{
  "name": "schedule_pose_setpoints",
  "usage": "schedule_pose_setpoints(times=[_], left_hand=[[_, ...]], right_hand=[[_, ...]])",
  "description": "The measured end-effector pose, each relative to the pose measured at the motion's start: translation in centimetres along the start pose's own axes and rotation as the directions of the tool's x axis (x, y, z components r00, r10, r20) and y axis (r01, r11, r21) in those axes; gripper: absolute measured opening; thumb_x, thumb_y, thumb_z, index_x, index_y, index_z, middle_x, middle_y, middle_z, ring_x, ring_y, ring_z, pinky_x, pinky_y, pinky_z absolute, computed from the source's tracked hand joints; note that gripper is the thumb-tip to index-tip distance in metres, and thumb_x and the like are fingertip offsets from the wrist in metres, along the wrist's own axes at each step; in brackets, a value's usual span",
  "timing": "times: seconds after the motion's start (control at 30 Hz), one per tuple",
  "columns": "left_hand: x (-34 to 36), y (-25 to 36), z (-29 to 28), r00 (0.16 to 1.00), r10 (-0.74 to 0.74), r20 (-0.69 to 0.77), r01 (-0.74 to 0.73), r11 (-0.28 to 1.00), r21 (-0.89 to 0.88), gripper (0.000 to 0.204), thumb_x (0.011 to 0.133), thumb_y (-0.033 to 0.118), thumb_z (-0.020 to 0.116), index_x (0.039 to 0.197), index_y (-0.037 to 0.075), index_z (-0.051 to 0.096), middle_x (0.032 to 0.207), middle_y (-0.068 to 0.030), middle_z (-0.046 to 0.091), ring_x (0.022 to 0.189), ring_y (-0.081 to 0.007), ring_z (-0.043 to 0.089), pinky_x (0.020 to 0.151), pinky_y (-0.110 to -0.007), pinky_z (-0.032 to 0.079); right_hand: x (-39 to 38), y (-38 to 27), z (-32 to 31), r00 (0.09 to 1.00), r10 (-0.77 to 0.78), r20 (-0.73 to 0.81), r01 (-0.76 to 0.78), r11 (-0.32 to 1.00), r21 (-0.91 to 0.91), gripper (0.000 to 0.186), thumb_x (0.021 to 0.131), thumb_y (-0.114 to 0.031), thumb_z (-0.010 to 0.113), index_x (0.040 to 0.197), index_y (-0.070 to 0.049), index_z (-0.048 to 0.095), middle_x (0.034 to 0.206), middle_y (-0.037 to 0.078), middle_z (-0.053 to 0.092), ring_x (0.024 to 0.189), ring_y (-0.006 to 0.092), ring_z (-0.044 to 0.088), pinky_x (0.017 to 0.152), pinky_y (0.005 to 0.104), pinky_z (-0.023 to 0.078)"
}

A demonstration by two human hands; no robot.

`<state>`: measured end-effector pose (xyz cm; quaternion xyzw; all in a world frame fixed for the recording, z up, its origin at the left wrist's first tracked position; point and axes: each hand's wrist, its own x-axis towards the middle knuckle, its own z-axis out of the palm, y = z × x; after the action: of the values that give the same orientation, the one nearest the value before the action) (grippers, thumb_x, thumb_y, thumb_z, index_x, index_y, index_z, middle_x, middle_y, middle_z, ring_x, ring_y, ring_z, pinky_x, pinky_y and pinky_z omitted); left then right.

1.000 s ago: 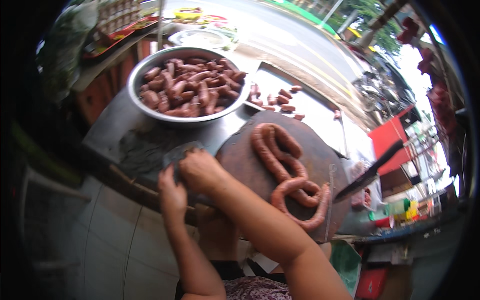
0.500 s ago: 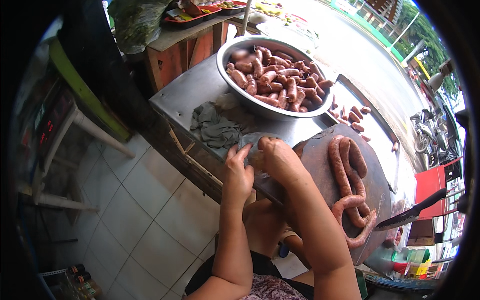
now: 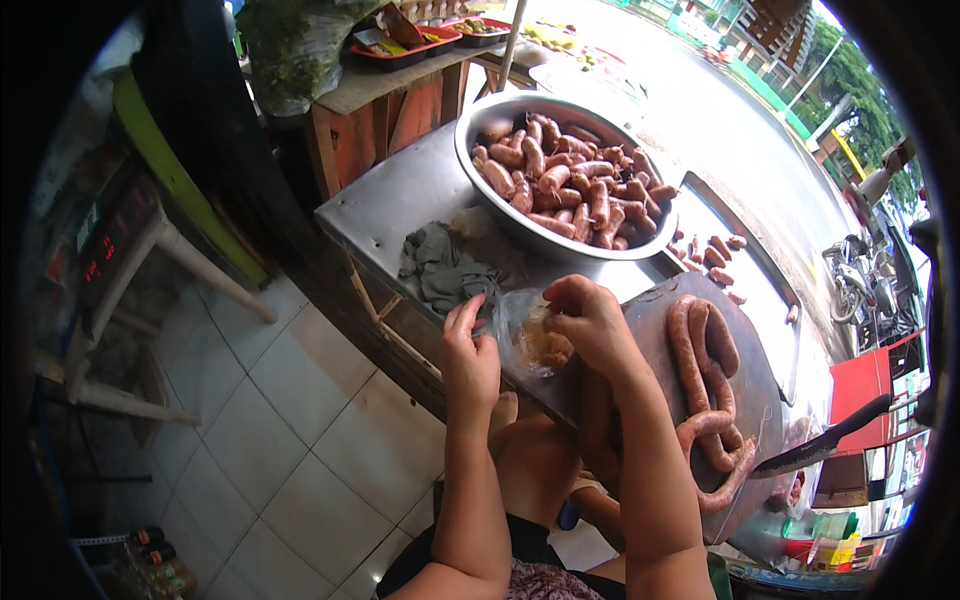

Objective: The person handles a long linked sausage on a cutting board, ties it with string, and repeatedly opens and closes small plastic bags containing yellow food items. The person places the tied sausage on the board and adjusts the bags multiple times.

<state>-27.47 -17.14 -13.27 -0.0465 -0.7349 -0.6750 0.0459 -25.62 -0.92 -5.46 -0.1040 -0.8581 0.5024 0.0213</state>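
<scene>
A small clear plastic bag [image 3: 533, 338] with brownish contents lies at the table's near edge, between my two hands. My right hand [image 3: 597, 325] is closed, with thumb and fingers pinched at the bag's upper right side. To the left of the bag is my left hand [image 3: 470, 355], its fingers apart and nothing visible in them; whether its fingertips touch the bag I cannot tell. Just beyond them sits a crumpled grey-green cloth [image 3: 447, 268]. On the round dark chopping board [image 3: 650, 335] at right rests a long coiled sausage [image 3: 690, 345].
A large metal basin [image 3: 640, 250] heaped with short tied sausages [image 3: 560, 180] stands on the metal table [image 3: 385, 195]. More sausages [image 3: 716, 253] lie on a tray beyond it. A dark-bladed knife [image 3: 825, 440] is by the board's right edge. A white chair [image 3: 180, 255] stands left.
My hands have moved apart, the right one shifting rightward from the left. More of the plastic bag and its brownish contents now shows. The whole view has shifted slightly.
</scene>
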Motion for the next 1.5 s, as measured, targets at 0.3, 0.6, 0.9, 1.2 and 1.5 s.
schedule_pose_setpoints(times=[0.3,0.6,0.9,1.2,1.5], left_hand=[[0.1,-0.3,-0.3,0.999,-0.029,0.024,0.028,0.999,0.022,0.047,0.083,-0.007,0.048,0.127,-0.003,0.063,0.121,-0.0183,0.063,0.098,-0.0267,0.065,0.080,-0.037,0.055],[0.3,-1.1,-0.2,0.999,0.008,0.035,-0.009,0.999,0.046,0.044,0.083,-0.005,0.048,0.125,-0.003,0.064,0.115,-0.0194,0.065,0.093,-0.0283,0.065,0.081,-0.039,0.054],[0.5,-1.1,-0.1,0.999,-0.027,0.032,0.024,0.996,0.084,0.042,0.085,-0.006,0.051,0.125,-0.003,0.064,0.119,-0.0176,0.065,0.094,-0.0257,0.067,0.083,-0.036,0.054],[-0.1,-0.1,0.6,0.998,0.021,0.056,-0.024,0.998,0.053,0.045,0.087,-0.009,0.051,0.130,-0.004,0.060,0.128,-0.0156,0.060,0.097,-0.0212,0.064,0.085,-0.034,0.054],[-0.6,0.4,0.6,0.981,-0.058,-0.185,0.044,0.996,-0.078,0.054,0.092,-0.004,0.053,0.145,0.002,0.048,0.140,-0.0185,0.053,0.114,-0.0281,0.061,0.092,-0.037,0.054]], right_hand=[[-0.9,-1.4,-3.2,0.994,0.074,0.079,-0.095,0.949,0.302,0.024,0.083,0.003,0.072,0.106,0.000,0.067,0.096,0.003,0.067,0.086,0.0093,0.064,0.078,0.0233,0.054],[-3.9,-6.9,-5.5,0.970,-0.022,0.242,-0.153,0.718,0.679,0.042,0.076,0.004,0.078,0.114,0.003,0.060,0.100,0.010,0.071,0.088,0.0144,0.070,0.078,0.0264,0.056],[-16.5,-16.0,-6.9,0.741,-0.599,0.303,-0.027,0.423,0.906,0.046,0.087,0.000,0.071,0.124,0.017,0.051,0.099,0.017,0.068,0.090,0.0180,0.068,0.075,0.0254,0.047],[-18.8,-17.0,-8.2,0.718,-0.618,0.322,-0.027,0.436,0.899,0.070,0.094,-0.008,0.069,0.149,0.011,0.030,0.120,0.020,0.060,0.101,0.0201,0.066,0.101,0.0406,0.027],[-4.9,-10.0,0.3,0.964,-0.262,-0.053,0.259,0.964,-0.065,0.053,0.085,-0.002,0.072,0.136,-0.005,0.058,0.111,0.013,0.069,0.103,0.0246,0.067,0.091,0.0342,0.053]])
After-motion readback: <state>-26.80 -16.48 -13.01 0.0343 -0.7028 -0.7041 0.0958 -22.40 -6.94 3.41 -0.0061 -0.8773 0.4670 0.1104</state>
